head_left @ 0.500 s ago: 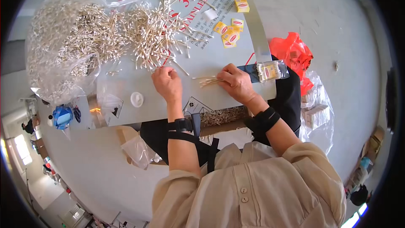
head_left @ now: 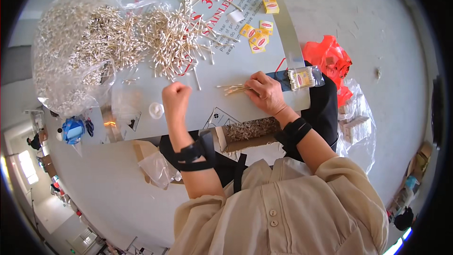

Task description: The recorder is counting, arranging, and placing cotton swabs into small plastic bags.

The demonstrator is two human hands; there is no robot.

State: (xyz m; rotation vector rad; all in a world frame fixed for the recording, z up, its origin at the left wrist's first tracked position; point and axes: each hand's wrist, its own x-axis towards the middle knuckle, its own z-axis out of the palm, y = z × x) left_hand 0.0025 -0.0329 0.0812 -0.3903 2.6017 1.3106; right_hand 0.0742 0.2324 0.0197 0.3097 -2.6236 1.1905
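My right hand (head_left: 267, 93) is closed round a small bunch of cotton swabs (head_left: 232, 89), their tips pointing left just above the table. My left hand (head_left: 175, 100) is curled into a fist, raised below the pile; what it holds, if anything, is hidden. In front of it a single cotton swab (head_left: 197, 78) lies apart on the table. A large loose pile of cotton swabs (head_left: 165, 38) spreads beyond my left hand. Beside my right hand is a clear pack of cotton swabs (head_left: 301, 78) with a yellow label, at the table's right edge.
A big clear bag of cotton swabs (head_left: 61, 52) slumps at the left. Several yellow label cards (head_left: 257, 40) and a white roll (head_left: 235, 16) lie at the far right. A white cap (head_left: 155, 110) is near the front edge, above a cardboard box (head_left: 250, 132). A red bag (head_left: 328, 59) hangs right.
My left hand has moved left and toward me, away from the swab pile, and its fist has turned. My right hand stays in place with its bunch of swabs.
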